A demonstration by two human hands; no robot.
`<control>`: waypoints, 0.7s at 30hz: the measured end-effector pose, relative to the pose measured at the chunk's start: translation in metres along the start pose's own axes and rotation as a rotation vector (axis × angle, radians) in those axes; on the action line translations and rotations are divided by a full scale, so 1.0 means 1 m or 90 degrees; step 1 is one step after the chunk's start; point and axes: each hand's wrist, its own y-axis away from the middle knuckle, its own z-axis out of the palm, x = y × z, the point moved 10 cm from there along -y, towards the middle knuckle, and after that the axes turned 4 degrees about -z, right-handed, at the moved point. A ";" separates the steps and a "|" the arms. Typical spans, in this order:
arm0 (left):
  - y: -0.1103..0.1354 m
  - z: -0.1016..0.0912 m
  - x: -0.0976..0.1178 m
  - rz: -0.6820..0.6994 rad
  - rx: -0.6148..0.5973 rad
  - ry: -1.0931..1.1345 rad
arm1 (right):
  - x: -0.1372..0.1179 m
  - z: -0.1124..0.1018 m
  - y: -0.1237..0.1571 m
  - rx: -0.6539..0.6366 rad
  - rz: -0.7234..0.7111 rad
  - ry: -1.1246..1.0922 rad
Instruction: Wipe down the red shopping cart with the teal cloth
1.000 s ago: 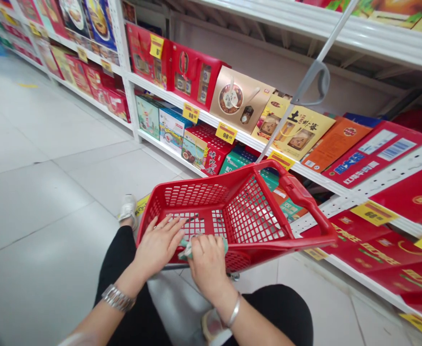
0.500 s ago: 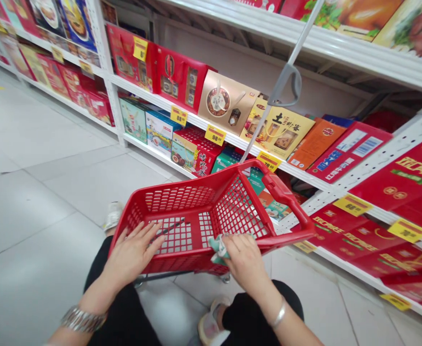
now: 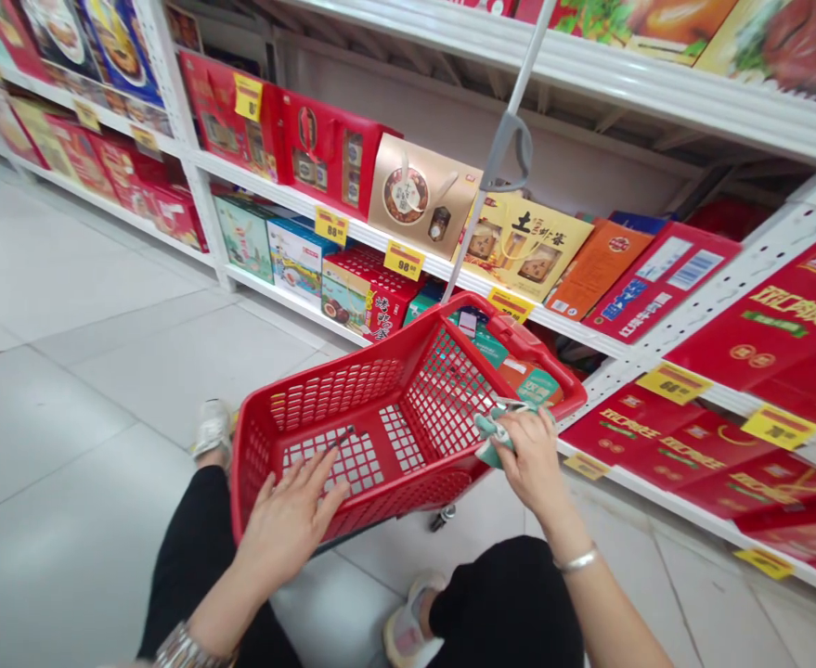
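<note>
A red plastic shopping basket on wheels [image 3: 324, 385] stands tilted between my knees, its handle side to the right. My left hand [image 3: 296, 506] lies over the near rim at the left end, fingers stretched out and pointing into the basket. In my right hand [image 3: 529, 455] is a crumpled green and white cloth [image 3: 495, 431], pressed against the near rim close to the handle [image 3: 553, 357]. Through the basket's grid floor the pale tiles show. A thin dark strip lies on or under that floor; I cannot tell which.
White shelves [image 3: 275, 190] with boxed goods and yellow price tags run along the far side and right. A pole with a grey grip [image 3: 509, 153] rises behind the basket. My shoes [image 3: 414, 622] rest on the tiled floor [image 3: 66, 464].
My right hand has slid the cloth rightward along the near rim toward the handle. The basket has turned slightly, and my left hand has shifted a little right and down with it.
</note>
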 end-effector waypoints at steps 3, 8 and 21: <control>0.004 0.016 0.017 0.030 -0.018 0.044 | -0.024 0.027 -0.001 -0.010 0.023 -0.068; 0.017 0.038 0.049 0.114 -0.064 0.141 | -0.078 0.059 0.008 -0.036 0.043 -0.228; -0.141 -0.074 -0.023 0.006 0.149 -0.101 | -0.136 0.070 0.045 -0.019 0.018 -0.337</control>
